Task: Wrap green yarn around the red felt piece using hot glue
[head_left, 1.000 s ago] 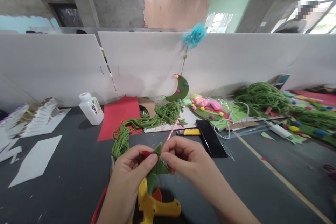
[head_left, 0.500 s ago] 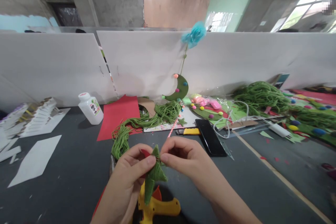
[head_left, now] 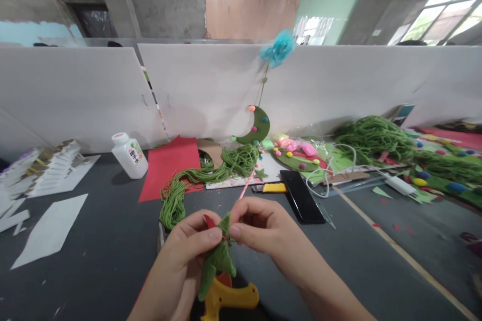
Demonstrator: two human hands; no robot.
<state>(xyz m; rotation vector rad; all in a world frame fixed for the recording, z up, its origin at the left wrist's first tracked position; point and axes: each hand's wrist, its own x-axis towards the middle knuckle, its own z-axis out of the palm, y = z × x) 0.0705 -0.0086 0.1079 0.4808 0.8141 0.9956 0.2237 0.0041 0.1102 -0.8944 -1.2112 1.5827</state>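
A green star (head_left: 218, 261) wrapped in yarn, with a red piece (head_left: 209, 221) behind it, is pinched between the thumb and fingers of my left hand (head_left: 184, 251). My right hand (head_left: 263, 225) has thumb and forefinger closed at the star's upper right edge, on what looks like green yarn mostly hidden by the fingertips. Below the star, a yellow glue gun (head_left: 233, 297) is partly covered by it. Just beyond my right fingers lies a pink-and-white striped stick (head_left: 247, 184).
A hank of green yarn (head_left: 173, 205) trails over red paper (head_left: 169, 165) near a white bottle (head_left: 130, 156). A yellow cutter (head_left: 274, 188) and phone (head_left: 302, 196) lie to the right. A green crescent (head_left: 261, 125) hangs against the white partition (head_left: 211, 90).
Both hands stay nearly in place while the star tilts and its lower points swing down and left, over the glue gun. The person at the far right has moved out of view.
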